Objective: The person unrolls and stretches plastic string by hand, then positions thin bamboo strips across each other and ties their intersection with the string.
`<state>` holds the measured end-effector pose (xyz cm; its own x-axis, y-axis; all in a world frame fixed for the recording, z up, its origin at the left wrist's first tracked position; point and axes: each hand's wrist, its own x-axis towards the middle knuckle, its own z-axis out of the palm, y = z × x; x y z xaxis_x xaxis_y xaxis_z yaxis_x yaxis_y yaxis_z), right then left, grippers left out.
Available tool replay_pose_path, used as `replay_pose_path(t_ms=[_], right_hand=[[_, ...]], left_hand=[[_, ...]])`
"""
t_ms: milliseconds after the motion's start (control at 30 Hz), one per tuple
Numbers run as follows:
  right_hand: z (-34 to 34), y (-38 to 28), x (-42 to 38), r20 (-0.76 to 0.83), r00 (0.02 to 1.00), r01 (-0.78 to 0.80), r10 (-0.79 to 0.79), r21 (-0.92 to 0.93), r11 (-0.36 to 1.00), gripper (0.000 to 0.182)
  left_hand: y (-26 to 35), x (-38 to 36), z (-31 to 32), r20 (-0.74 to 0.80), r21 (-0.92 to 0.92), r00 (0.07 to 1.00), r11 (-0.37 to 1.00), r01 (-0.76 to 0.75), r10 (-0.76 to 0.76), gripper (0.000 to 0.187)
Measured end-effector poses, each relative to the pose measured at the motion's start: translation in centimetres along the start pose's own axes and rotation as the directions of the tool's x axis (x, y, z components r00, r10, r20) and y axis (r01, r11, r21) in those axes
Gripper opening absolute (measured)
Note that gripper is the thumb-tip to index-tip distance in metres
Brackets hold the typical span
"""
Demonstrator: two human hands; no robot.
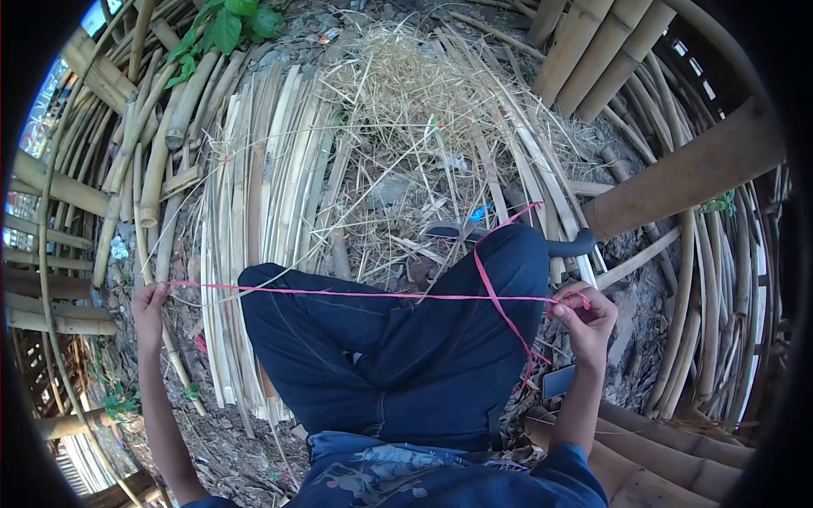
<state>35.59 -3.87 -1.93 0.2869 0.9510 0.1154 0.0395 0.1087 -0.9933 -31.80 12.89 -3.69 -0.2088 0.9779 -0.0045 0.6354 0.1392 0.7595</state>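
Note:
A pink strip (364, 295) is stretched nearly level across the view, above the crossed legs in dark trousers (373, 364). At its left end my left hand (151, 306) pinches it between closed fingers. Around the other end my right hand (583, 315) is closed, with small loops of the strip at the fingertips. Another length of pink strip drapes over the right knee and hangs down beside the thigh. Near my left hand, a thin pale bamboo strand runs up and to the right.
Split bamboo strips (284, 169) lie on the ground ahead, with a heap of shavings (406, 85) behind them. Thick bamboo poles (686, 169) stand or lean at the right. A dark flat object (557, 383) is beside the right thigh. Green leaves (227, 30) show at the upper left.

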Motion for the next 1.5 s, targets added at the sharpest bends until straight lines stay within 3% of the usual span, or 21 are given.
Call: replay_pose_path(t_ms=[100, 200, 267, 400, 500, 600, 800, 833, 867, 900, 933, 967, 1033, 1067, 1100, 1133, 1200, 1267, 1333, 1400, 1500], right_hand=[[0.5, -0.1, 0.2, -0.049, 0.998, -0.026, 0.032, 0.115, 0.993, 0.005], [0.7, 0.2, 0.5, -0.157, 0.987, -0.036, 0.021, -0.092, 0.995, 0.013], [0.1, 0.9, 0.2, -0.146, 0.987, -0.02, 0.071, 0.323, 0.946, 0.022], [0.6, -0.9, 0.1, -0.012, 0.984, -0.156, 0.179, 0.437, 0.886, 0.024], [0.7, -1.8, -0.2, 0.247, 0.966, -0.14, 0.077, 0.246, 0.959, 0.033], [1.3, -3.3, 0.0, 0.723, 0.686, 0.082, -0.081, 0.033, 0.996, 0.039], [7.5, -2.6, -4.5, 0.967, 0.25, 0.225, -0.056, -0.002, 0.974, 0.054], [8.5, -2.9, -3.7, 0.995, -0.062, 0.149, -0.075, 0.084, 0.985, 0.031], [9.9, -2.9, -3.6, 0.998, -0.032, 0.168, -0.059, 0.064, 0.984, 0.031], [11.5, -3.2, -3.9, 0.896, -0.036, -0.209, -0.443, 0.427, 0.88, 0.031], [12.3, -4.1, -4.1, 0.66, 0.103, -0.529, -0.745, 0.67, 0.521, 0.036], [12.7, -5.5, -4.0, 0.667, 0.112, -0.51, -0.737, 0.675, 0.533, 0.036], [13.5, -10.1, -2.9, 0.213, 0.478, -0.284, -0.852, 0.956, 0.08, 0.041], [12.9, -11.7, -2.7, 0.113, 0.622, -0.09, -0.775, 0.993, 0.072, 0.045], [11.6, -13.0, -2.5, -0.018, 0.732, 0.106, -0.681, 0.991, 0.087, 0.052], [8.6, -12.1, -0.6, 0.045, 0.597, 0.258, -0.801, 0.935, 0.245, 0.095], [7.2, -12.8, 1.4, -0.294, 0.686, 0.67, -0.665, 0.612, 0.421, 0.1], [5.6, -11.0, 2.6, -0.454, 0.656, 0.752, -0.603, 0.323, 0.575, 0.102], [4.5, -8.6, 3.1, -0.088, 0.746, 0.563, -0.661, -0.447, 0.695, 0.081], [4.5, -7.0, 1.4, 0.13, 0.975, 0.222, -0.182, -0.484, 0.846, 0.046], [6.1, -6.3, -1.0, 0.257, 0.966, -0.063, 0.006, 0.216, 0.974, 0.023]], left_hand=[[-0.3, 0.0, 0.1, 0.007, 0.007, 1.0, 1.0, 0.005, -0.005, 0.028], [-0.5, 0.2, -0.4, 0.02, 0.016, 1.0, 1.0, 0.006, -0.006, 0.028], [-1.0, 0.4, -0.3, 0.0, 0.034, 1.0, 0.999, -0.001, 0.001, 0.029], [-3.1, 1.7, -1.4, -0.075, 0.232, 0.996, 0.972, -0.035, 0.054, 0.03], [-1.6, 1.9, -1.9, -0.127, 0.418, 0.985, 0.907, -0.056, 0.12, 0.032], [-2.5, 3.8, -2.7, -0.243, 0.599, 0.924, 0.795, -0.097, 0.296, 0.034], [-4.2, 9.2, -6.5, -0.318, 0.74, 0.885, 0.673, 0.008, 0.339, 0.039], [-4.9, 10.3, -6.9, -0.296, 0.741, 0.893, 0.671, -0.009, 0.339, 0.04], [-6.0, 11.9, -6.9, -0.272, 0.744, 0.899, 0.667, -0.031, 0.344, 0.04], [-7.8, 13.5, -6.0, -0.313, 0.78, 0.818, 0.622, -0.068, 0.482, 0.04], [-6.2, 13.8, -4.0, -0.304, 0.768, 0.815, 0.634, -0.097, 0.493, 0.04], [-4.9, 13.1, -2.4, -0.27, 0.735, 0.851, 0.668, -0.12, 0.45, 0.04], [-0.6, 10.1, 0.6, -0.174, 0.661, 0.89, 0.72, -0.211, 0.422, 0.039], [2.4, 7.9, 2.4, -0.174, 0.659, 0.887, 0.72, -0.218, 0.428, 0.039], [5.7, 5.4, 4.1, -0.119, 0.586, 0.923, 0.777, -0.231, 0.365, 0.037], [7.6, 3.4, 5.3, -0.056, 0.509, 0.952, 0.829, -0.232, 0.301, 0.035], [7.6, 1.2, 6.7, -0.042, 0.434, 0.937, 0.851, -0.296, 0.347, 0.034], [8.1, -0.5, 7.8, -0.015, 0.347, 0.916, 0.861, -0.371, 0.4, 0.032], [8.6, -2.1, 7.9, -0.177, 0.195, 0.897, 0.908, -0.371, 0.405, 0.033], [7.3, -1.1, 6.8, -0.172, 0.154, 0.921, 0.933, -0.326, 0.35, 0.035], [6.3, -0.2, 5.1, -0.328, 0.071, 0.883, 0.94, -0.333, 0.337, 0.033]])
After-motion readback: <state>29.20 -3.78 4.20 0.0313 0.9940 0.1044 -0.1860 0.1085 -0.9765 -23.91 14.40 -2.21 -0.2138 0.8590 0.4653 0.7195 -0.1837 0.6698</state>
